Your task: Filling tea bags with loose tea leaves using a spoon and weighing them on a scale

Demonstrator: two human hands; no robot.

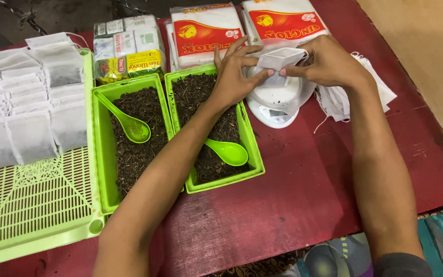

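Note:
My left hand (233,72) and my right hand (329,62) both pinch a small white filter bag (278,58) and hold it over a white kitchen scale (278,100). The left forearm reaches across a green tub of dark loose tea (252,149) with a green scoop (229,152) lying in it. A second green tub of tea (102,154) stands to its left, holding another green scoop (129,123).
A stack of empty white bags (375,87) lies right of the scale. Several filled white bags (32,102) lie in rows on a green slotted tray (37,205) at left. Red and white packets (201,33) and a wrapped bundle (126,46) stand behind on the red table.

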